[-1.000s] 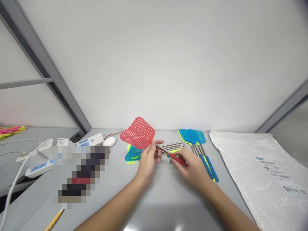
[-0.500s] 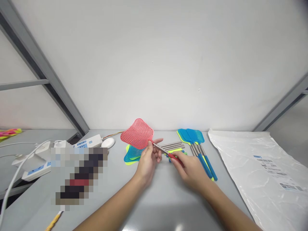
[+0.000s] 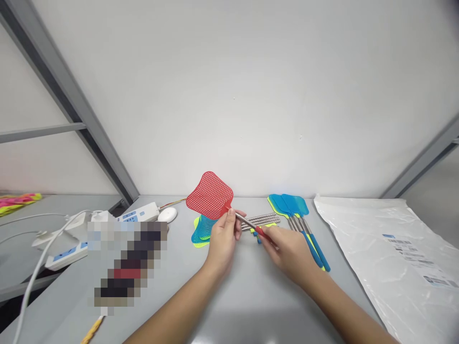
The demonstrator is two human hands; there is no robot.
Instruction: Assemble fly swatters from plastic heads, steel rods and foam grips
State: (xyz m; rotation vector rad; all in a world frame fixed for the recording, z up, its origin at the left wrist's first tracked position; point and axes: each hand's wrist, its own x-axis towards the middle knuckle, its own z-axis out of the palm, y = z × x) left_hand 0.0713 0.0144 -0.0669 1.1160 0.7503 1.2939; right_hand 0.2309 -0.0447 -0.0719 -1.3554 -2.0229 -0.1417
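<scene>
A red fly swatter (image 3: 210, 196) with a perforated head is held above the table, its head raised toward the upper left. My left hand (image 3: 223, 239) pinches it at the neck, where the head meets the metal rod. Around its red grip, at the rod's other end, my right hand (image 3: 290, 251) is closed. Blue and yellow-green swatter heads (image 3: 201, 232) lie beneath, partly hidden by my left hand. Behind my hands are several bare metal rods (image 3: 263, 220) and some blue and green grips, mostly covered. Several blue and yellow-green fly swatters (image 3: 296, 205) with handles lie to the right.
A white plastic mailing bag (image 3: 380, 239) with a printed label covers the table's right side. To the left are power strips (image 3: 139, 213) with white cables, a round white device (image 3: 167, 214) and a pixelated dark object (image 3: 132, 263). A wall stands behind the table.
The red swatter's head has tilted to face me more, and my left fingers have drawn in around its neck. The whole view has shifted slightly. Both hands keep their hold.
</scene>
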